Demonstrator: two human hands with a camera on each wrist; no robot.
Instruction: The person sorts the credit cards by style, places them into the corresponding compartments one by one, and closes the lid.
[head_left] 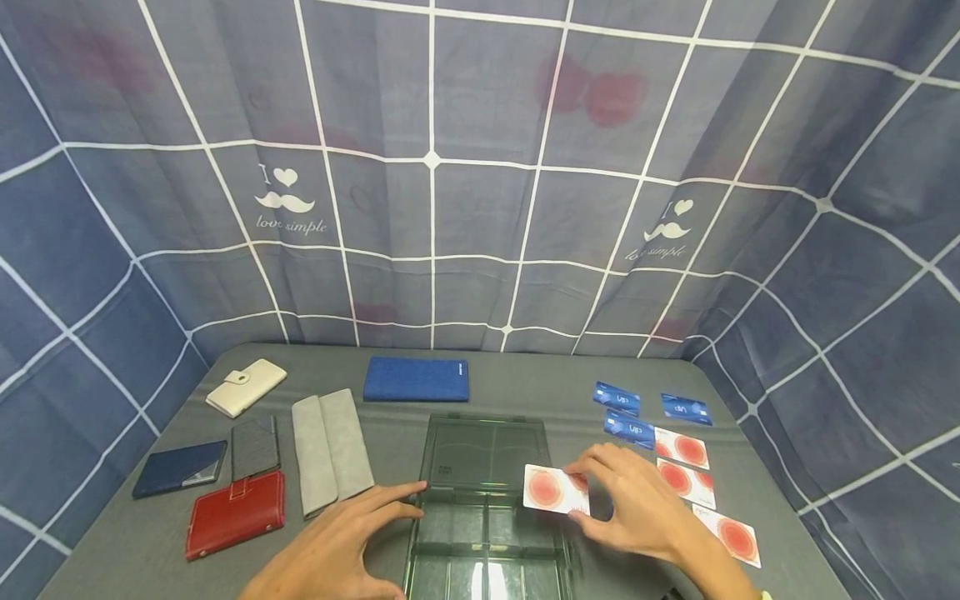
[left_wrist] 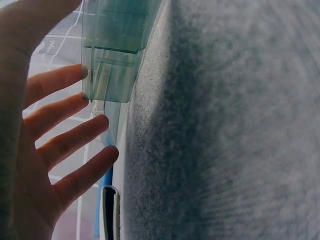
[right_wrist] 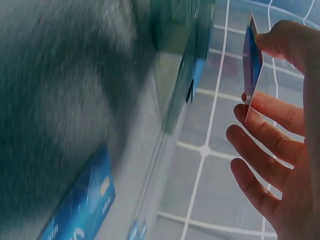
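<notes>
Translucent green compartment box (head_left: 486,521) stretched lengthwise away, left of the right grip (head_left: 633,507), which pinched a red-circled white card (head_left: 546,489); the left grip (head_left: 339,540), spread, held nothing.

I see a blue cloth (head_left: 480,208) with white grid lines behind and at both sides of the grey worktop (head_left: 525,383). It carries moustache prints (head_left: 285,202) and reddish blotches (head_left: 615,98).

I see translucent green on box (head_left: 480,454). Over box's right edge: white card (head_left: 555,490), red-orange circles. Right of box: blue cards (head_left: 628,429), white lettering. Left of box: red wallet (head_left: 236,514), pale grey wallet (head_left: 339,450). Behind box: blue wallet (head_left: 416,380), blue-grey curtain (head_left: 480,208), white grid.
</notes>
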